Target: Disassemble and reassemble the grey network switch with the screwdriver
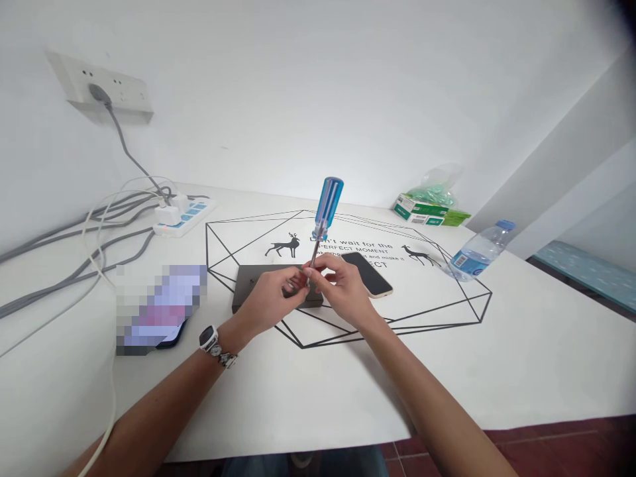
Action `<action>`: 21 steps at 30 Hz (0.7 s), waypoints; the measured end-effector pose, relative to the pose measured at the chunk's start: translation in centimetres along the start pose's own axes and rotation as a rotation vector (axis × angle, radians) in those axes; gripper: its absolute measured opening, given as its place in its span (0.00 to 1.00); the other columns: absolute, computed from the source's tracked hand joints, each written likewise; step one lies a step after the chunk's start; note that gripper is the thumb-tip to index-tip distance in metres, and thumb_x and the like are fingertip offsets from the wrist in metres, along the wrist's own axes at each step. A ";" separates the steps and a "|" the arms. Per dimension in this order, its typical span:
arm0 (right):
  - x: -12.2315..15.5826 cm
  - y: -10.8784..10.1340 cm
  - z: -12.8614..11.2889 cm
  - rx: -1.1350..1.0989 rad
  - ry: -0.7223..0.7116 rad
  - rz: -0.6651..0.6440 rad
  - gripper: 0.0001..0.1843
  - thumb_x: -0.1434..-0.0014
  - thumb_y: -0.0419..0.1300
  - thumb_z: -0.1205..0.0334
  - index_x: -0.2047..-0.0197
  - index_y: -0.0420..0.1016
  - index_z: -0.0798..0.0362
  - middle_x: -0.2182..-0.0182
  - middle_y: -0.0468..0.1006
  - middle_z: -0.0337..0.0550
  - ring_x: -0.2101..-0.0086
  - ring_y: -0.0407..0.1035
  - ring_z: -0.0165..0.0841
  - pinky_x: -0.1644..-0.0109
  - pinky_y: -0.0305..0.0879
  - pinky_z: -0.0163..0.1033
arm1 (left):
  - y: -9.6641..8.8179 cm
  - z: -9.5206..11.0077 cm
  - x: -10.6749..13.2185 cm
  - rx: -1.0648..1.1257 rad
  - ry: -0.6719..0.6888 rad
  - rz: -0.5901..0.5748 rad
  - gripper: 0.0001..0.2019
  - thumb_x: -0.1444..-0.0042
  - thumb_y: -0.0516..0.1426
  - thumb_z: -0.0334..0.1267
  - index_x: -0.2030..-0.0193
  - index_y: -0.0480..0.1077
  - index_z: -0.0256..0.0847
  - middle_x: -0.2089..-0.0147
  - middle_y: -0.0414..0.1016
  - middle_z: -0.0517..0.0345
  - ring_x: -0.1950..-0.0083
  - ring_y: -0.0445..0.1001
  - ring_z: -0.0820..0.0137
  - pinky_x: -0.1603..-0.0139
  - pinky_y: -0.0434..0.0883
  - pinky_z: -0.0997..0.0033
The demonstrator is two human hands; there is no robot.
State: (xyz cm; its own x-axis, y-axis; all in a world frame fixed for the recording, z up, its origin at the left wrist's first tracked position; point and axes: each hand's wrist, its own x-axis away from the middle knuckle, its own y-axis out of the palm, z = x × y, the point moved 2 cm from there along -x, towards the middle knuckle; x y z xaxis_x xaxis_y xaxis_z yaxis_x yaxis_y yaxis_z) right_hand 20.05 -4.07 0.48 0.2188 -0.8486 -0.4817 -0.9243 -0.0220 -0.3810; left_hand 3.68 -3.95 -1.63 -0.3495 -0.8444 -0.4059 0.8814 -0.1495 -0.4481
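Note:
A screwdriver (328, 202) with a clear blue handle stands nearly upright, handle on top, tilted slightly right. My right hand (342, 285) pinches its metal shaft low down between thumb and fingers. At the shaft's lower end, my left hand (273, 295) is closed with thumb and fingers together. Whatever lies between those left fingertips is too small and covered to make out. Both hands meet just above a flat dark box (248, 281), which they partly hide. Behind my right hand lies a phone (370, 273) with a black screen.
A blurred-out phone (169, 311) lies at the left, near a power strip (183, 217) with cables (94, 218). A water bottle (477, 252) leans at the right. Green-and-white boxes (422, 209) with a plastic bag sit at the back. One white cord crosses my left forearm.

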 end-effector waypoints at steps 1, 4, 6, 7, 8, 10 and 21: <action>0.0 0.2 0.0 -0.008 0.002 0.023 0.12 0.37 0.62 0.51 0.65 0.78 0.49 0.67 0.76 0.41 0.66 0.70 0.33 0.68 0.69 0.37 | 0.1 0.0 0.0 -0.007 -0.003 0.014 0.07 0.41 0.60 0.40 0.62 0.75 0.40 0.66 0.80 0.59 0.65 0.75 0.70 0.62 0.72 0.72; 0.0 0.6 -0.1 -0.028 0.024 0.082 0.13 0.40 0.65 0.51 0.69 0.75 0.51 0.70 0.74 0.39 0.69 0.68 0.32 0.69 0.66 0.37 | 0.3 -0.1 -0.1 -0.015 -0.010 0.062 0.07 0.42 0.62 0.41 0.61 0.74 0.40 0.65 0.80 0.59 0.65 0.76 0.69 0.62 0.73 0.71; 0.0 0.7 -0.3 -0.022 0.046 0.110 0.14 0.41 0.66 0.50 0.70 0.73 0.51 0.72 0.73 0.38 0.70 0.68 0.31 0.70 0.64 0.37 | 0.3 -0.3 -0.2 0.009 -0.015 0.068 0.07 0.42 0.62 0.42 0.63 0.74 0.40 0.66 0.80 0.59 0.65 0.76 0.69 0.62 0.73 0.71; 0.0 0.7 -0.3 -0.013 0.054 0.114 0.15 0.41 0.66 0.50 0.70 0.72 0.51 0.72 0.73 0.38 0.70 0.67 0.31 0.70 0.63 0.37 | 0.3 -0.4 -0.2 0.026 -0.017 0.059 0.07 0.41 0.61 0.42 0.63 0.74 0.40 0.66 0.80 0.58 0.65 0.76 0.68 0.62 0.73 0.71; 0.0 0.6 -0.4 -0.001 0.061 0.105 0.14 0.41 0.66 0.50 0.69 0.73 0.51 0.71 0.73 0.38 0.69 0.67 0.32 0.70 0.63 0.36 | 0.2 -0.4 -0.2 0.041 -0.018 0.045 0.08 0.41 0.61 0.42 0.63 0.74 0.40 0.66 0.80 0.58 0.64 0.77 0.68 0.62 0.73 0.71; 0.0 0.3 -0.5 0.029 0.056 0.044 0.12 0.40 0.65 0.50 0.62 0.76 0.50 0.66 0.75 0.40 0.66 0.69 0.32 0.69 0.65 0.36 | 0.1 -0.4 -0.2 0.060 -0.012 0.015 0.08 0.39 0.60 0.42 0.62 0.75 0.40 0.66 0.80 0.58 0.64 0.76 0.68 0.61 0.73 0.70; -0.1 -0.4 -0.1 0.016 -0.011 -0.074 0.11 0.35 0.60 0.52 0.63 0.77 0.50 0.63 0.74 0.43 0.65 0.69 0.32 0.70 0.66 0.36 | 0.1 0.3 0.1 -0.044 0.004 0.000 0.08 0.38 0.57 0.40 0.59 0.76 0.40 0.61 0.81 0.58 0.60 0.77 0.67 0.59 0.72 0.69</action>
State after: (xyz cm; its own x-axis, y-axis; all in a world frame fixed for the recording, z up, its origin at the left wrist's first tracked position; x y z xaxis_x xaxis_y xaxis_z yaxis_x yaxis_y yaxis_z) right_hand 20.36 -4.04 0.77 0.2899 -0.8392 -0.4602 -0.9004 -0.0761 -0.4284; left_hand 3.86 -4.15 -1.51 -0.3507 -0.8423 -0.4092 0.8666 -0.1263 -0.4827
